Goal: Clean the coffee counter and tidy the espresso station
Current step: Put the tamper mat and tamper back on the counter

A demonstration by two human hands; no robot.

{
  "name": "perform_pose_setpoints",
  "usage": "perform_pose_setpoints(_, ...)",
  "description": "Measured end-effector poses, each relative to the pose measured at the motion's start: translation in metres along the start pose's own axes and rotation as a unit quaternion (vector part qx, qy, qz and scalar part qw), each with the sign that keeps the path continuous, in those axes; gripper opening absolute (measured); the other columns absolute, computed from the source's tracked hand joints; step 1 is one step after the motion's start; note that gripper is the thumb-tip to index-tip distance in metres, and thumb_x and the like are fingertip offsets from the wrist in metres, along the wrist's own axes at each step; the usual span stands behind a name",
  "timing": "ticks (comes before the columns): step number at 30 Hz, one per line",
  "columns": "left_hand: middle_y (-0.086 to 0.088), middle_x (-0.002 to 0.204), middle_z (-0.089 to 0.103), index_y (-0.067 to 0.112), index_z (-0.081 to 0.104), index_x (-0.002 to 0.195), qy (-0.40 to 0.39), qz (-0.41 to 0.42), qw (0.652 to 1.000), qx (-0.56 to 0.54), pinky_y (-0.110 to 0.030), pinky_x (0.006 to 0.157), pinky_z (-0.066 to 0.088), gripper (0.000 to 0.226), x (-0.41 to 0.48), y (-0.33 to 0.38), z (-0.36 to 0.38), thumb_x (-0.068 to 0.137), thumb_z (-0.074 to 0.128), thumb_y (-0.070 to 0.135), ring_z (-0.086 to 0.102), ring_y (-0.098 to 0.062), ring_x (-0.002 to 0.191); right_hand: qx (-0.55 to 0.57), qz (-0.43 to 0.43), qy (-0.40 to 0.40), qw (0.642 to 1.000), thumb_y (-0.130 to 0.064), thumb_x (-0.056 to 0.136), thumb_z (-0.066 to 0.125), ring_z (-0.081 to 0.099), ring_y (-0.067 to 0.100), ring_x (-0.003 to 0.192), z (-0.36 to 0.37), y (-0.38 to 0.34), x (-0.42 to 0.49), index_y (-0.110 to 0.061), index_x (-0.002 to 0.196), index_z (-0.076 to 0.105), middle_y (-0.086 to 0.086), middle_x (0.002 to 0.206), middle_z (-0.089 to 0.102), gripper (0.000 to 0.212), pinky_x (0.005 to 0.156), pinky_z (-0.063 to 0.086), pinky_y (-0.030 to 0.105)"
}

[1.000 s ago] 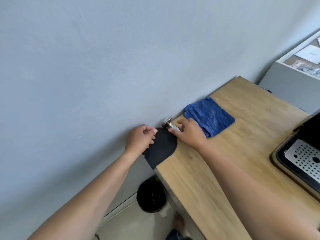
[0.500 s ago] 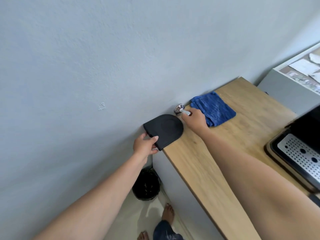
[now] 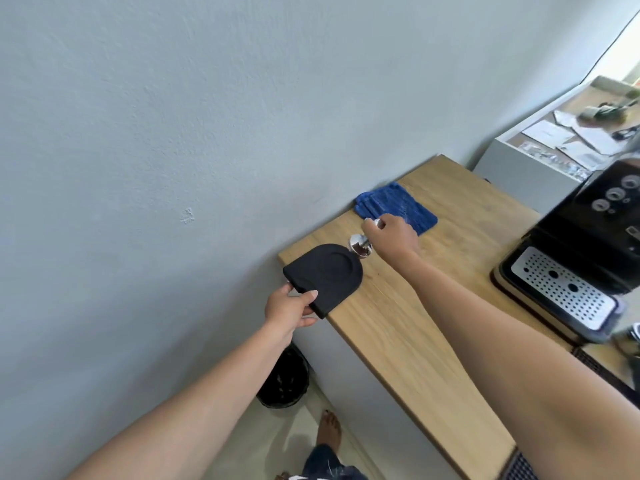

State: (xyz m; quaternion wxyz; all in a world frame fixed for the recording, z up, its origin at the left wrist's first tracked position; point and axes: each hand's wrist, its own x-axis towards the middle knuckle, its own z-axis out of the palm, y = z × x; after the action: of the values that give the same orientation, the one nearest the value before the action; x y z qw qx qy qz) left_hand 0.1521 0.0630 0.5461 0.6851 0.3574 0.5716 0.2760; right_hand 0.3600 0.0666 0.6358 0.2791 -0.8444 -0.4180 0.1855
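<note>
Illumination: bright, even daylight, strongest at the upper right corner, where the view overexposes. Shadows: soft, falling on the wall (image 3: 173, 150) beside the counter (image 3: 398, 323) and on the floor beneath its near edge. Blur: espresso machine (image 3: 588, 237) and the right margin are smeared. Wide-angle distortion bends the frame edges.

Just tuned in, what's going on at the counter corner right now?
A person is tidying the wooden counter. The left hand grips the black rubber tamping mat by its edge at the counter's corner. The right hand holds the shiny metal tamper just beside the mat. A folded blue cloth lies behind, and the black espresso machine stands to the right.
</note>
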Motion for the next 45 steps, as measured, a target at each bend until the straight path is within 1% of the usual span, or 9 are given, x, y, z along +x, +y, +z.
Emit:
perform_pose_setpoints(11, -0.006, 0.094, 0.067, 0.021, 0.058, 0.116, -0.027, 0.002, 0.999, 0.038, -0.026, 0.054, 0.058, 0.032, -0.023, -0.017, 0.013, 0.089, 0.072, 0.012, 0.066, -0.018, 0.08, -0.166, -0.105, -0.029, 0.98, -0.047, 0.083, 0.046, 0.05, 0.018, 0.055, 0.021, -0.01, -0.027, -0.012, 0.067, 0.053, -0.001, 0.058, 0.053, 0.039, 0.049, 0.034, 0.029)
perform_pose_setpoints(14, -0.005, 0.096, 0.068, 0.022, 0.058, 0.111, -0.027, 0.002, 0.999, 0.045, -0.027, 0.055, 0.058, 0.028, -0.024, -0.016, 0.013, 0.089, 0.072, 0.012, 0.067, -0.018, 0.083, -0.207, -0.115, -0.037, 0.971, -0.049, 0.084, 0.044, 0.048, 0.018, 0.054, 0.024, -0.009, -0.029, -0.015, 0.064, 0.048, -0.002, 0.057, 0.05, 0.04, 0.048, 0.033, 0.029)
perform_pose_setpoints(26, -0.004, 0.093, 0.068, 0.016, 0.064, 0.112, -0.019, 0.008, 0.997, 0.074, -0.027, 0.056, 0.059, 0.025, -0.024, -0.015, 0.012, 0.089, 0.072, 0.015, 0.068, -0.017, 0.08, -0.261, -0.135, -0.031, 0.955, -0.052, 0.089, 0.04, 0.055, 0.02, 0.064, 0.033, 0.001, -0.035, -0.016, 0.077, 0.049, 0.001, 0.068, 0.057, 0.039, 0.055, 0.038, 0.03)
perform_pose_setpoints(30, -0.006, 0.102, 0.068, 0.013, 0.064, 0.116, -0.016, 0.009, 0.988, 0.151, -0.032, 0.068, 0.056, 0.035, -0.019, -0.013, 0.009, 0.086, 0.075, 0.026, 0.064, -0.017, 0.085, -0.26, -0.13, -0.048, 0.956, -0.058, 0.091, 0.035, 0.058, 0.022, 0.069, 0.033, 0.001, -0.037, -0.016, 0.082, 0.051, 0.001, 0.073, 0.06, 0.047, 0.057, 0.041, 0.031)
perform_pose_setpoints(33, -0.012, 0.143, 0.046, 0.012, 0.04, 0.146, 0.031, 0.035, 0.968, 0.245, -0.041, 0.103, 0.046, 0.078, -0.014, -0.005, 0.008, 0.081, 0.077, 0.034, 0.052, -0.029, 0.127, -0.206, -0.102, -0.079, 0.97, -0.073, 0.089, 0.023, 0.059, 0.02, 0.074, 0.024, -0.002, -0.038, -0.017, 0.089, 0.057, -0.002, 0.076, 0.062, 0.065, 0.065, 0.045, 0.035)
perform_pose_setpoints(35, -0.013, 0.153, 0.031, 0.017, 0.022, 0.156, 0.083, 0.072, 0.95, 0.293, -0.045, 0.111, 0.037, 0.087, -0.017, 0.009, 0.007, 0.086, 0.071, 0.036, 0.036, -0.032, 0.14, -0.139, -0.069, -0.063, 0.986, -0.073, 0.09, 0.02, 0.057, 0.02, 0.078, 0.014, 0.0, -0.036, -0.019, 0.092, 0.057, -0.002, 0.079, 0.061, 0.065, 0.067, 0.044, 0.036)
perform_pose_setpoints(40, -0.006, 0.136, 0.051, 0.026, 0.058, 0.13, 0.112, 0.211, 0.923, 0.302, -0.046, 0.104, 0.044, 0.045, -0.013, 0.053, 0.014, 0.086, 0.064, 0.028, 0.055, -0.026, 0.124, -0.021, -0.005, 0.014, 1.0, -0.053, 0.098, 0.029, 0.049, 0.022, 0.062, -0.009, 0.024, -0.033, -0.012, 0.073, 0.051, 0.003, 0.067, 0.053, 0.053, 0.057, 0.035, 0.035)
perform_pose_setpoints(42, -0.002, 0.132, 0.055, 0.028, 0.064, 0.121, 0.087, 0.245, 0.917, 0.301, -0.044, 0.103, 0.046, 0.035, -0.014, 0.074, 0.024, 0.087, 0.06, 0.025, 0.057, -0.022, 0.12, -0.016, 0.018, 0.028, 0.999, -0.045, 0.099, 0.034, 0.042, 0.018, 0.056, -0.02, 0.037, -0.038, -0.015, 0.07, 0.046, 0.0, 0.062, 0.047, 0.044, 0.053, 0.03, 0.032)
perform_pose_setpoints(45, 0.002, 0.125, 0.06, 0.029, 0.067, 0.115, 0.035, 0.297, 0.896, 0.328, -0.038, 0.098, 0.047, 0.03, -0.021, 0.103, 0.056, 0.088, 0.058, 0.023, 0.06, -0.018, 0.113, -0.023, 0.057, 0.07, 0.996, -0.032, 0.097, 0.039, 0.046, 0.017, 0.058, -0.043, 0.062, -0.053, -0.018, 0.07, 0.049, -0.002, 0.063, 0.049, 0.033, 0.05, 0.03, 0.03)
